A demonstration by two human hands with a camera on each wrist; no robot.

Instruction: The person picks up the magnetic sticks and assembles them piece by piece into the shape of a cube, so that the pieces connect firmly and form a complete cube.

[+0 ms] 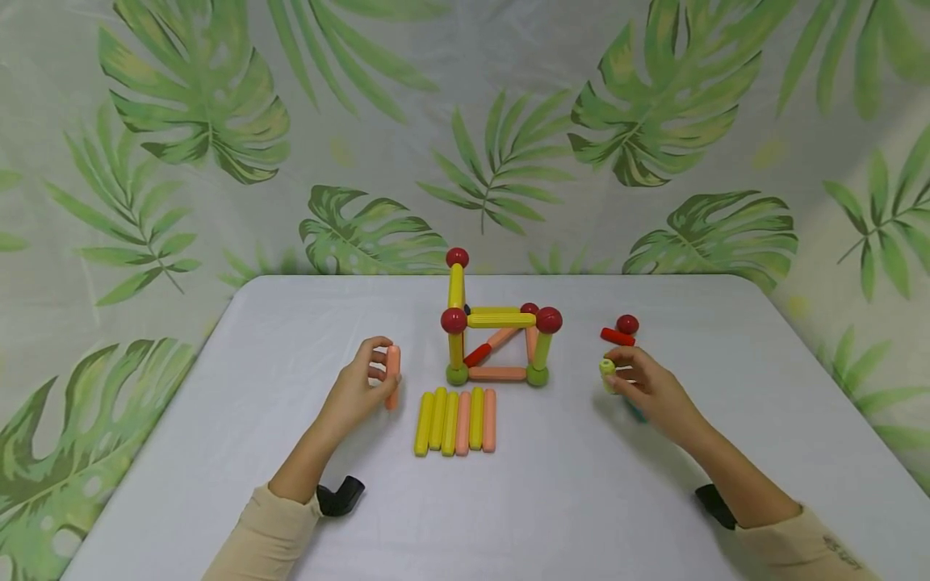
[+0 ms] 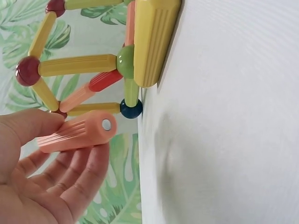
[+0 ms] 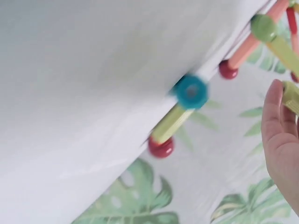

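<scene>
Left hand (image 1: pixel 353 393) gripped a pink stick (image 1: pixel 393 375), right hand (image 1: pixel 651 393) a yellow-green stick (image 1: pixel 608 377)

Left of centre in the head view, the left hand was partly closed, thumb and curled fingers pinching the pink stick, which ran up and down the picture at the hand's right edge. In the left wrist view's lower left, it lay between thumb above and fingers beneath. Right of centre, the right hand pinched the yellow-green stick at its fingertips, on its left side. A ball-and-stick structure (image 1: pixel 501 320) stood mid-frame between the hands, with six sticks (image 1: pixel 463 424) in a row just below. Just above the right hand lay a red ball (image 1: pixel 628 325) and a red stick (image 1: pixel 617 336).
</scene>
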